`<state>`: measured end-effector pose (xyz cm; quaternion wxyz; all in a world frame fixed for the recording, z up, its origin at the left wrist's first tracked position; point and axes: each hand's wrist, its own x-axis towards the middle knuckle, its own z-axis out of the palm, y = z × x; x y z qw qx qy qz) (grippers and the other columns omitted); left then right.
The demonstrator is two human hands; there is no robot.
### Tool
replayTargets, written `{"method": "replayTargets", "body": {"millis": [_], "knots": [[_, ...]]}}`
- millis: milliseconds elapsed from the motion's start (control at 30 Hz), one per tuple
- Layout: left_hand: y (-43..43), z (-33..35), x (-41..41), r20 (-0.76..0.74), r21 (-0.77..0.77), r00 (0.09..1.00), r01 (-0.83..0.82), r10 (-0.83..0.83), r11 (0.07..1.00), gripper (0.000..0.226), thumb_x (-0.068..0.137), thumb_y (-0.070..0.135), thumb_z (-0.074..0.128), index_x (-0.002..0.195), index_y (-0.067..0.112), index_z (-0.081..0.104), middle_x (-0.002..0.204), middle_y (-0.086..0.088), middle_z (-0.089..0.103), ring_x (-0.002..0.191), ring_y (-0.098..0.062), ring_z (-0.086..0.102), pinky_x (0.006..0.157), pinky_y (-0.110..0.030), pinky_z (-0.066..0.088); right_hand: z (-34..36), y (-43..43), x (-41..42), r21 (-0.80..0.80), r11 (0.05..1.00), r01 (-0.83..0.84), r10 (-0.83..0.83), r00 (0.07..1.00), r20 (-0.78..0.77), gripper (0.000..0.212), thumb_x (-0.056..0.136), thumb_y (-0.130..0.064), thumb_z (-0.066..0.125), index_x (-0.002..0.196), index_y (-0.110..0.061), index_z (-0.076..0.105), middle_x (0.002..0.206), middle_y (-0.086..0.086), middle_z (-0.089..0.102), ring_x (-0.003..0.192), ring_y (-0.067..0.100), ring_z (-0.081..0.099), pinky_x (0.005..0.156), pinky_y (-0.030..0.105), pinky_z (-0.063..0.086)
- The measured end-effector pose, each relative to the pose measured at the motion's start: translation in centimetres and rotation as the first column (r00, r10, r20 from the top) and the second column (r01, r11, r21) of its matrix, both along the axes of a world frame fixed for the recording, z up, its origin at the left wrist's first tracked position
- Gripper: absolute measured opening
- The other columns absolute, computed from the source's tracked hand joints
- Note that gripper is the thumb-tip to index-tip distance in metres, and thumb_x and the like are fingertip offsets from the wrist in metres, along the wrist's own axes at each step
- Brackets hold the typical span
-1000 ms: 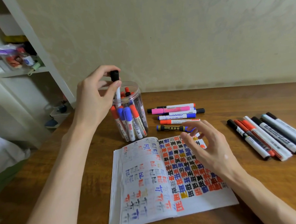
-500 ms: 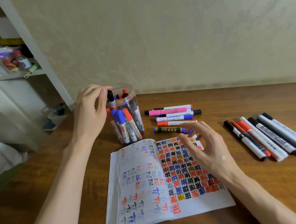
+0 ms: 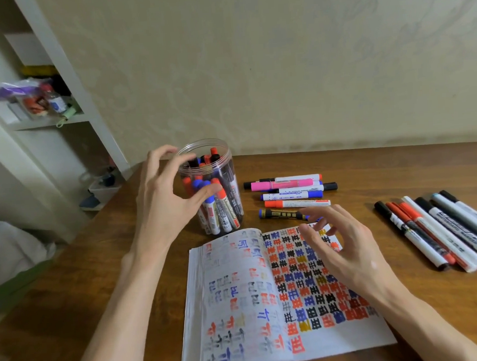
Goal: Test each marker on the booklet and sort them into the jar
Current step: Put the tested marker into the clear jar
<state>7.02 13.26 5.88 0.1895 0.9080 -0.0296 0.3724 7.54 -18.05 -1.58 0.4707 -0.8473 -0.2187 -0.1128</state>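
Nearest lies the booklet (image 3: pixel 238 292), open flat on the brown wooden surface (image 3: pixel 398 170). Its thin white paper pages are covered with rows of small test marks in red, blue, black and yellow, dense on the right page and paler on the left one. Above the right page is the right hand (image 3: pixel 345 252). Its fingers (image 3: pixel 326 216) are loosely bent and spread, released and grasping nothing, with the tips near a dark blue marker (image 3: pixel 278 214) that has gold print. The left hand (image 3: pixel 163 201) is just beside the jar (image 3: pixel 225 158). Its fingers (image 3: pixel 177 163) are curved and apart and hold nothing; the thumb lies in front of the jar wall, and I cannot tell if it touches. The jar is a round, clear plastic one with an open top. It stands upright behind the booklet and is packed with upright markers (image 3: pixel 219 209) that have red, blue and black caps. To its right a small group of loose markers (image 3: pixel 291 195) lies in a row, one of them pink. Well apart, at the right side, a second row of long thin markers (image 3: pixel 444 232) lies side by side. Behind is a pale wall with a faint pattern, and at far left a white shelf (image 3: pixel 46 123) with small blurred things.
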Motion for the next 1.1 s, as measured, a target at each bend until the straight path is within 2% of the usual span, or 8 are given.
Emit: {"method": "replayTargets", "body": {"millis": [133,300,433,533,667,767,933,1100], "knots": [[-0.3,1.1,-0.1,-0.113,0.035,0.988,-0.1,0.103,0.994,0.073,0.062,0.079,0.07,0.103,0.019,0.068,0.144,-0.002,0.048,0.131,-0.023,0.051,0.087,-0.036,0.047,-0.1,0.1,0.0,0.001,1.0,0.009,-0.009,1.0,-0.007,0.05,0.092,-0.062,0.055,0.128,-0.031,0.069,0.113,-0.017,0.065,0.104,-0.006,0.061,0.076,0.014,0.045],[-1.1,1.5,-0.2,-0.173,-0.044,0.981,-0.098,0.089,0.994,0.083,0.058,0.077,0.07,0.12,0.022,0.067,0.145,-0.003,0.045,0.131,-0.022,0.05,0.09,-0.035,0.048,0.0,-0.1,0.1,-0.008,1.0,0.021,-0.021,1.0,0.004,0.046,0.093,-0.059,0.056,0.127,-0.031,0.068,0.109,-0.021,0.062,0.103,-0.008,0.06,0.071,0.009,0.046],[-3.5,-0.3,-1.5,0.187,-0.072,0.98,-0.055,0.067,0.996,0.065,0.078,0.056,0.081,0.122,0.01,0.069,0.14,-0.017,0.049,0.133,-0.029,0.048,0.107,-0.025,0.04,-0.1,-0.4,0.4,-0.014,0.999,0.045,-0.045,0.999,-0.012,0.036,0.095,-0.054,0.059,0.125,-0.035,0.067,0.11,-0.02,0.062,0.102,-0.008,0.059,0.072,0.009,0.046],[-7.3,-1.8,-2.5,0.375,-0.06,0.921,0.136,-0.104,0.989,0.028,0.09,0.02,0.082,0.108,0.001,0.072,0.116,-0.014,0.062,0.11,-0.021,0.06,0.095,-0.019,0.045,-0.5,-0.7,0.9,-0.047,0.994,0.102,-0.102,0.995,-0.004,0.028,0.096,-0.039,0.067,0.124,-0.033,0.067,0.111,-0.016,0.062,0.1,-0.007,0.06,0.073,0.007,0.048],[-10.5,-3.9,-0.7,-0.101,-0.088,0.951,0.283,-0.292,0.955,0.033,0.094,0.021,0.074,0.126,0.023,0.067,0.109,0.013,0.068,0.095,0.004,0.061,0.083,-0.025,0.057,-0.8,-1.1,1.5,-0.091,0.98,0.175,-0.175,0.985,0.0,0.032,0.095,-0.029,0.074,0.125,-0.03,0.066,0.113,-0.01,0.063,0.097,0.002,0.062,0.079,0.022,0.057],[-11.8,-5.0,1.5,-0.36,0.077,0.905,0.272,-0.228,0.959,0.05,0.096,0.029,0.071,0.144,0.029,0.056,0.139,0.011,0.061,0.125,-0.005,0.056,0.105,-0.031,0.049,-0.9,-1.7,1.9,-0.092,0.977,0.195,-0.196,0.98,-0.01,0.035,0.094,-0.029,0.075,0.128,-0.028,0.066,0.116,-0.008,0.063,0.1,0.007,0.064,0.084,0.032,0.063],[-14.8,-5.5,4.2,-0.463,0.224,0.868,0.312,-0.181,0.923,0.054,0.096,0.03,0.071,0.147,0.026,0.054,0.143,0.005,0.057,0.132,-0.018,0.052,0.112,-0.039,0.043,-1.0,-2.2,2.4,-0.057,0.973,0.224,-0.226,0.974,-0.034,0.032,0.094,-0.024,0.074,0.126,-0.025,0.069,0.116,-0.006,0.064,0.101,0.008,0.065,0.086,0.035,0.063],[-16.3,-6.3,6.0,-0.494,0.253,0.855,0.315,-0.158,0.915,0.039,0.098,0.029,0.07,0.137,0.023,0.063,0.121,0.002,0.049,0.097,-0.015,0.05,0.078,-0.033,0.043,-1.3,-2.4,2.4,-0.049,0.975,0.217,-0.218,0.976,-0.01,0.031,0.095,-0.023,0.073,0.125,-0.024,0.069,0.115,-0.006,0.064,0.098,0.008,0.066,0.085,0.035,0.063]]}}
